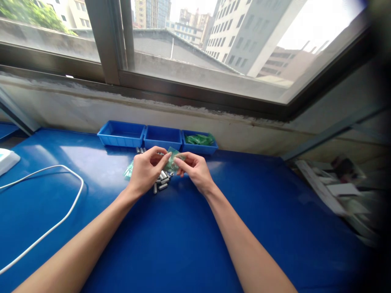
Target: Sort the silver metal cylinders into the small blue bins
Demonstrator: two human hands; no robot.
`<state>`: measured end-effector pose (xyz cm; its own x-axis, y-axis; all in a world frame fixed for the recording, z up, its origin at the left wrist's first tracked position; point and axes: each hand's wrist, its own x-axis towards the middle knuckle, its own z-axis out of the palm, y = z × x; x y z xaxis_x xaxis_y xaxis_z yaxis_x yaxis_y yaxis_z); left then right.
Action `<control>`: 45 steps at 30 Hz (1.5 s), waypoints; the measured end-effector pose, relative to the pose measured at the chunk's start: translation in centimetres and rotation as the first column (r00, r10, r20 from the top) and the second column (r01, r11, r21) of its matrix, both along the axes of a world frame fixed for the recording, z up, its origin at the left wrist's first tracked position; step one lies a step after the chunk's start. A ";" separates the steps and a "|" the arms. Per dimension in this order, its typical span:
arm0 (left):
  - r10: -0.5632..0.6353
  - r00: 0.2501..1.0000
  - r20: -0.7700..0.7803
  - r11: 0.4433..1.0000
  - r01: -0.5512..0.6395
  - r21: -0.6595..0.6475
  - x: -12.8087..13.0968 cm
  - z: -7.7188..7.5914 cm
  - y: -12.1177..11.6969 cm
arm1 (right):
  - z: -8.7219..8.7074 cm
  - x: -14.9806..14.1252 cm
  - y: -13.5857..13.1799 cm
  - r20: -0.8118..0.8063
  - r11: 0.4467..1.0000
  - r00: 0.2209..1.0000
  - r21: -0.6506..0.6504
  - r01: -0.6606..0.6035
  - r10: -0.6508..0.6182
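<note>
Between my two hands is a small green plastic bag (172,156), pinched at its edges above the table. My left hand (146,169) grips its left side with thumb and fingers. On the other side, my right hand (197,169) pinches it near the opposite edge. I cannot make out whether anything is inside the bag. Below and between the hands lie several short metal cylinders (163,181) in a loose pile, partly covered by my left hand. More green plastic bags (128,171) lie left of my left hand.
Three blue bins stand along the wall: a left bin (122,141), a middle bin (163,142) and a right bin (200,149) holding green bags (200,139). A white cable (73,203) curves over the blue table (171,244) from a white device (7,160) at left.
</note>
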<state>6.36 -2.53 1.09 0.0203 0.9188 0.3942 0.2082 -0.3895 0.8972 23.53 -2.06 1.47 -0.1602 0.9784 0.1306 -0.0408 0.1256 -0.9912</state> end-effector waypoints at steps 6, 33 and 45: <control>0.008 0.991 -0.134 0.999 -0.001 0.052 -0.1 -0.1 0.0 | -0.3 0.3 0.4 0.038 0.991 0.990 0.022 0.135 -0.135; 0.139 0.788 -0.600 0.957 0.049 0.287 -0.3 -0.4 -0.1 | 0.8 7.0 7.4 0.559 0.599 0.228 0.683 0.419 -0.797; 0.110 0.773 -0.625 0.940 0.123 0.318 -0.3 -0.7 0.0 | 0.1 7.1 6.1 0.630 0.656 0.211 0.648 0.388 -0.747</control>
